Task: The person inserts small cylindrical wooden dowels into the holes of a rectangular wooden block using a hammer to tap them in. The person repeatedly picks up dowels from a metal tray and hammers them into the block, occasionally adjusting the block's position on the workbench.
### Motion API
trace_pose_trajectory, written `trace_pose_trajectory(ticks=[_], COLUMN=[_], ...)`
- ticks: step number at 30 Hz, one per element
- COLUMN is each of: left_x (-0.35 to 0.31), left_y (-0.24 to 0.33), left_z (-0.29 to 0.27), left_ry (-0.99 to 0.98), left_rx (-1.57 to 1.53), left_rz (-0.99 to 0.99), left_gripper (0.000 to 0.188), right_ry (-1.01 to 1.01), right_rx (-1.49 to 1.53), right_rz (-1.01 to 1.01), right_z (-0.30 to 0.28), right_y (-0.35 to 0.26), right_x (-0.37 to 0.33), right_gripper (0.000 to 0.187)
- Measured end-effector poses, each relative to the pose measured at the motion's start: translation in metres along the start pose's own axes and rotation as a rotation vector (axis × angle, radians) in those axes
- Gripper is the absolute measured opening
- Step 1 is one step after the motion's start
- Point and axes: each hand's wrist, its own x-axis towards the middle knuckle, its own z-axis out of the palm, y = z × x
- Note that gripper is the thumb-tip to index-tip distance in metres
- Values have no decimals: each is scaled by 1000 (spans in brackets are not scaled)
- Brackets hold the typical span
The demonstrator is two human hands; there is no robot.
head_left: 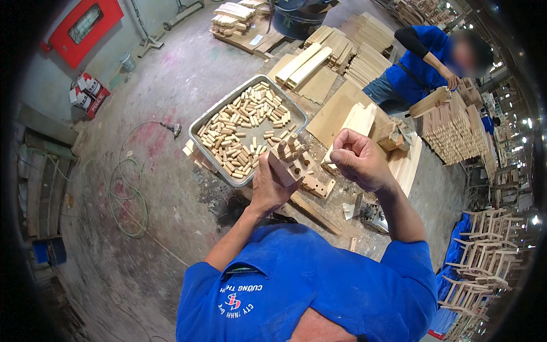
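Observation:
My left hand [269, 183] grips a short wooden block [292, 162] with drilled holes; several wooden dowels stand in its top end. My right hand [358, 159] hovers just right of the block, fingers curled together in a loose fist; whether it pinches a dowel I cannot tell. A metal tray [200, 122] full of loose wooden dowels [242, 128] lies just beyond my left hand. A second drilled wooden piece [317, 186] lies below the block.
Flat wooden boards [310, 64] and stacks of slats [367, 54] lie behind the tray. A person in a blue shirt [419, 62] bends over a bundle of wooden sticks [453, 128] at right. Wooden chair frames [481, 256] stand at lower right. A green hose [128, 196] curls on the concrete floor.

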Motion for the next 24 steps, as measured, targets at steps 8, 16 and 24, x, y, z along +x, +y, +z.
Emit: trace_pose_trajectory(ticks=[8, 16, 24], left_x=[-1, 1, 1], left_y=[-1, -4, 4], left_z=[5, 10, 8], left_ry=[21, 69, 80], left_rx=[-63, 34, 49], left_rz=[21, 76, 99], left_gripper=[90, 90, 94], right_ry=[-64, -130, -181], right_rx=[-310, -1187, -1346], right_rz=[11, -578, -577], right_z=[17, 45, 51], right_y=[-24, -37, -34], right_x=[-7, 2, 7], right_gripper=[23, 23, 16])
